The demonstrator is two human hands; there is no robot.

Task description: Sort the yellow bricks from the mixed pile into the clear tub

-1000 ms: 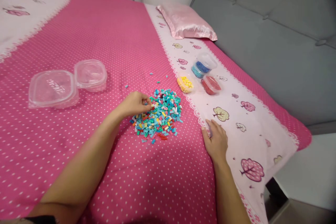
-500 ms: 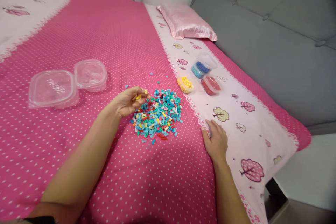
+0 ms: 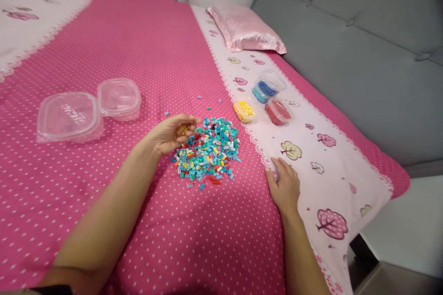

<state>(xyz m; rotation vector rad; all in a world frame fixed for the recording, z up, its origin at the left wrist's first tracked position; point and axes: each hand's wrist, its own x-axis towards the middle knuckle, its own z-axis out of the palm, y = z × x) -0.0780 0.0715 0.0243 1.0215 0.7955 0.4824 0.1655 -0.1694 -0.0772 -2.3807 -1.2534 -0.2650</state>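
Note:
My left hand (image 3: 173, 132) is at the left edge of a heap of small toy bricks (image 3: 209, 150), palm turned toward it. Its fingers curl round a few yellow bricks (image 3: 182, 130), and the fingertips are above the heap. The heap is mostly turquoise and green, with some red, yellow and white bricks mixed in. My right hand (image 3: 285, 184) rests palm down on the bedspread to the right of the heap, fingers stretched out, holding nothing. Beyond the heap, a small clear tub of yellow bricks (image 3: 244, 111) stands on the white strip.
Beside the yellow tub are a tub of red bricks (image 3: 278, 112) and tubs of blue bricks (image 3: 266, 88). Two clear lidded containers (image 3: 71, 117) stand at the left. A pink pillow (image 3: 245, 30) lies at the back, near the grey padded headboard (image 3: 346, 55). Several loose bricks lie behind the heap.
The pale yellow brick at my left fingertips no longer shows there. Those fingers have shifted slightly over the heap. My right hand has stayed in place.

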